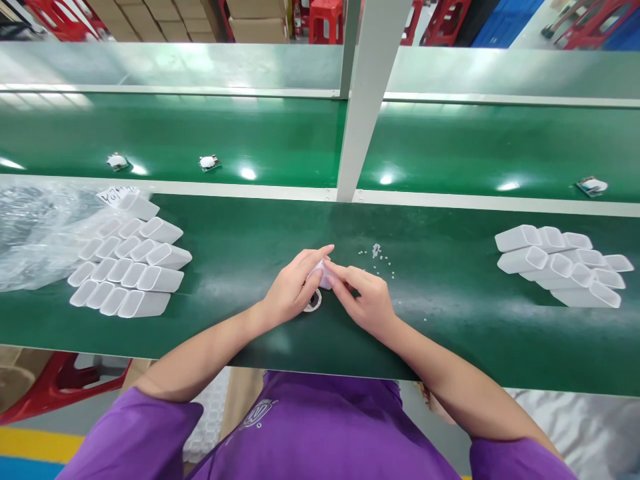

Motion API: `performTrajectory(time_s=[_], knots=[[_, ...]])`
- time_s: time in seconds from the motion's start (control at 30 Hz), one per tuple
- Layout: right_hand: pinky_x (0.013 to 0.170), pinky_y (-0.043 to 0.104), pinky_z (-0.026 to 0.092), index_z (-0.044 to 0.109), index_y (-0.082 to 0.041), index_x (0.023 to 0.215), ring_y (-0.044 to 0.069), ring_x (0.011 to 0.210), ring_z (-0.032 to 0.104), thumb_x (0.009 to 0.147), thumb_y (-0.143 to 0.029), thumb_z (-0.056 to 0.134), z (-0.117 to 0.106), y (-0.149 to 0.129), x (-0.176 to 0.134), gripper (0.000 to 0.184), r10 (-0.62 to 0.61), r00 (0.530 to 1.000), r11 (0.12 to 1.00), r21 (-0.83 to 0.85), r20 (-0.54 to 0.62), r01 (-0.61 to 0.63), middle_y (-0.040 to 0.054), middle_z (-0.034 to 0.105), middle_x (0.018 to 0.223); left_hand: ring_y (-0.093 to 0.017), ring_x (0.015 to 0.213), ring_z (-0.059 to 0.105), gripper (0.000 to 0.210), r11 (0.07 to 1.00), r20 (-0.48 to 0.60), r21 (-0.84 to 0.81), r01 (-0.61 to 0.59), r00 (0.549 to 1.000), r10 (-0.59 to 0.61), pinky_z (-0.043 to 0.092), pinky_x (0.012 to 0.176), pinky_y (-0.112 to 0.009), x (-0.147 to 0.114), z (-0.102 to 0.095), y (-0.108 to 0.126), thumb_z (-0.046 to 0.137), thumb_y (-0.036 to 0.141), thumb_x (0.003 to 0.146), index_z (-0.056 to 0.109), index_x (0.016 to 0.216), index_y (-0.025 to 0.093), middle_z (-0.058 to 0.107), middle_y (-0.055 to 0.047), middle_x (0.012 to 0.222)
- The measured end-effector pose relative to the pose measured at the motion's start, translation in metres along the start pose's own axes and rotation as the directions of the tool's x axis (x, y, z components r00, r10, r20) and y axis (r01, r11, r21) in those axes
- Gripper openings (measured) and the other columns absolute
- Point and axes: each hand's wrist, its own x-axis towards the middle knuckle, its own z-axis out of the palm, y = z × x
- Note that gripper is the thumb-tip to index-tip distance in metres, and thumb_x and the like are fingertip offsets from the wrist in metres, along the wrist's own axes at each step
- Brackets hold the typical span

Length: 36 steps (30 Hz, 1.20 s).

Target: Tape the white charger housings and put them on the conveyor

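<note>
Left hand point(295, 285), right hand point(367, 297) pinch white casing point(325, 275) inside front edge of worktop point(240, 267); probably light, stiff, slick; grip sides.

Bright light, seemingly from overhead, leaves small, hard white glare spots along the green conveyor belt point(280, 137) and broader pale sheens on the metal ledge point(200, 67). The dark green worktop point(240, 233) carries hazier reflections, while the plastic film point(45, 233) glints. Shadows are faint. The wide lens stretches shapes toward the corners; the small white piece point(324, 272) shows little detail.
</note>
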Motion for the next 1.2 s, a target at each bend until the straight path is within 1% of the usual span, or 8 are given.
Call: performTrajectory(time_s=[0.23,0.37,0.5,0.7,0.87,1.0,1.1,1.2], knots=[[0.053,0.021,0.042,0.069,-0.014,0.092,0.009,0.054,0.051,0.093,-0.016,0.057,-0.001,0.006,0.002,0.012,-0.129,0.987,0.983,-0.143,-0.092,0.115,-0.0012,0.060,0.061,-0.015,0.097,0.062,0.040,0.989,-0.001,0.134,-0.070,0.997,0.071,0.053,0.083,-0.028,-0.006,0.006,-0.001,0.036,0.025,0.098,0.047,0.136,0.018,0.064,-0.008,0.111],[0.055,0.022,0.042,0.067,-0.016,0.092,0.010,0.058,0.055,0.094,-0.016,0.055,0.000,0.010,0.001,0.011,-0.198,0.975,0.959,-0.223,-0.095,0.173,0.0010,0.065,0.068,-0.014,0.089,0.064,0.040,0.981,-0.003,0.178,-0.079,0.997,0.081,0.053,0.075,-0.024,-0.008,0.006,0.002,0.036,0.025,0.098,0.047,0.137,0.021,0.065,-0.006,0.108],[0.057,0.022,0.044,0.065,-0.016,0.095,0.011,0.060,0.058,0.094,-0.015,0.054,-0.001,0.010,0.001,0.011,-0.175,0.981,0.969,-0.188,-0.082,0.157,0.0018,0.066,0.071,-0.012,0.082,0.062,0.041,0.988,0.001,0.139,-0.059,0.998,0.059,0.052,0.073,-0.023,-0.008,0.005,0.005,0.037,0.026,0.097,0.048,0.136,0.020,0.065,-0.006,0.107],[0.059,0.020,0.046,0.064,-0.017,0.095,0.009,0.063,0.060,0.096,-0.015,0.052,-0.004,0.009,0.006,0.012,-0.064,0.990,0.990,-0.136,-0.128,0.047,0.0012,0.067,0.077,-0.013,0.078,0.062,0.032,0.986,0.064,-0.062,0.152,0.987,-0.148,0.050,0.071,-0.023,-0.003,-0.005,0.012,0.040,0.027,0.092,0.061,0.114,0.017,0.069,-0.004,0.097],[0.056,0.022,0.045,0.065,-0.015,0.096,0.011,0.061,0.059,0.095,-0.013,0.053,-0.006,0.015,0.007,0.012,-0.172,0.978,0.953,-0.270,-0.114,0.136,0.0021,0.067,0.072,-0.012,0.067,0.060,0.038,0.882,0.220,-0.320,0.347,0.932,-0.288,0.048,0.059,-0.022,-0.001,-0.009,0.014,0.040,0.033,0.092,0.062,0.119,0.019,0.070,-0.003,0.095],[0.057,0.024,0.047,0.067,-0.014,0.097,0.012,0.061,0.060,0.092,-0.011,0.057,-0.007,0.018,0.007,0.011,-0.251,0.961,0.916,-0.349,-0.113,0.198,0.0037,0.068,0.072,-0.012,0.065,0.059,0.040,0.833,0.263,-0.387,0.396,0.913,-0.312,0.048,0.058,-0.023,-0.002,-0.008,0.013,0.041,0.036,0.092,0.062,0.122,0.019,0.070,-0.003,0.095],[0.059,0.024,0.049,0.068,-0.016,0.098,0.012,0.064,0.061,0.093,-0.012,0.057,-0.008,0.017,0.007,0.013,-0.211,0.970,0.941,-0.295,-0.124,0.167,0.0032,0.069,0.075,-0.012,0.070,0.061,0.038,0.870,0.242,-0.345,0.353,0.928,-0.281,0.050,0.064,-0.023,-0.003,-0.008,0.012,0.042,0.036,0.093,0.062,0.121,0.019,0.070,-0.003,0.096],[0.059,0.022,0.050,0.070,-0.020,0.097,0.010,0.065,0.061,0.092,-0.014,0.058,-0.010,0.014,0.009,0.014,-0.067,0.990,0.993,-0.107,-0.124,0.054,0.0018,0.069,0.077,-0.014,0.078,0.063,0.037,0.933,0.180,-0.246,0.263,0.958,-0.223,0.051,0.073,-0.025,-0.003,-0.009,0.011,0.043,0.035,0.093,0.063,0.120,0.019,0.070,-0.003,0.099]])
